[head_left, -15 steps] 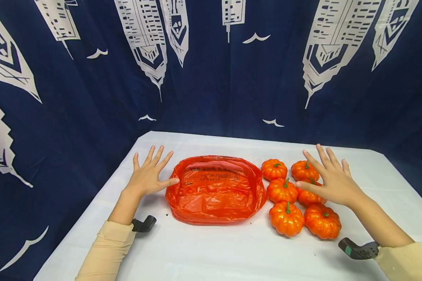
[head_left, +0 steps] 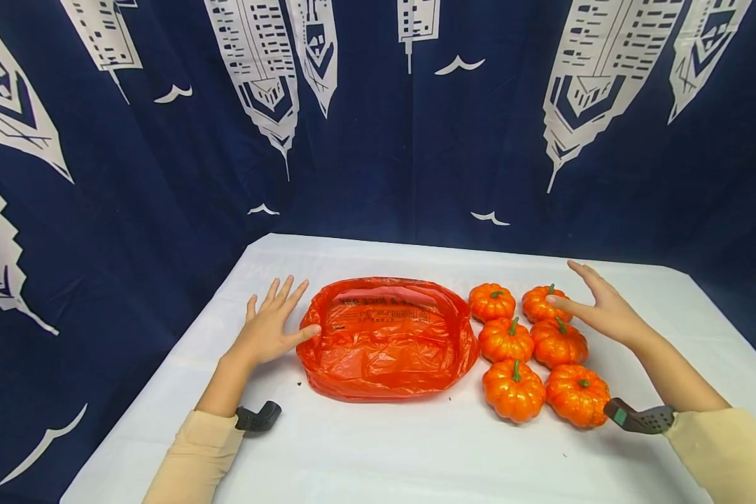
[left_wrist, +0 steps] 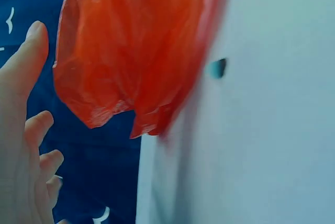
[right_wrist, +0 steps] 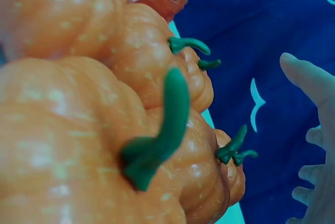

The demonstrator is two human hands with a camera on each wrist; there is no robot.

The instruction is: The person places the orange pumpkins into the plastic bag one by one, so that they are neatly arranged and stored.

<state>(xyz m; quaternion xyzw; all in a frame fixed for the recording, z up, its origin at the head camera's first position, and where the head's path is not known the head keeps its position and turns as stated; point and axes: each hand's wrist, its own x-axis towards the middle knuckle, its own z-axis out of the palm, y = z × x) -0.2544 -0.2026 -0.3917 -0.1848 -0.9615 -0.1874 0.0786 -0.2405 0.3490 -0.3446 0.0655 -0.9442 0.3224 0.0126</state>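
An orange-red plastic bag (head_left: pixel 384 381) with printed lettering lies with its mouth spread wide on the table. My left hand (head_left: pixel 266 334) is raised at its left side, fingers spread, the thumb overlapping the bag's rim in the head view; the left wrist view shows the thumb (left_wrist: pixel 26 62) apart from the bag (left_wrist: pixel 131 41). To the bag's right stand several small orange pumpkins (head_left: pixel 513 392) with green stems, in two columns. Above the right column hovers my right hand (head_left: pixel 607 315), its thumb and fingers straight and holding nothing. From the right wrist, a pumpkin (right_wrist: pixel 68 145) looms close.
A white cloth covers the table (head_left: pixel 365 455). Behind it hangs a dark blue curtain (head_left: pixel 378 175) with white buildings and birds. Dark wrist devices sit on the left wrist (head_left: pixel 258 417) and right wrist (head_left: pixel 639 418).
My right hand has turned edge-on, its fingers drawing together, and its wrist has risen slightly. The left hand's fingers have come a little closer together. Bag and pumpkins stay put.
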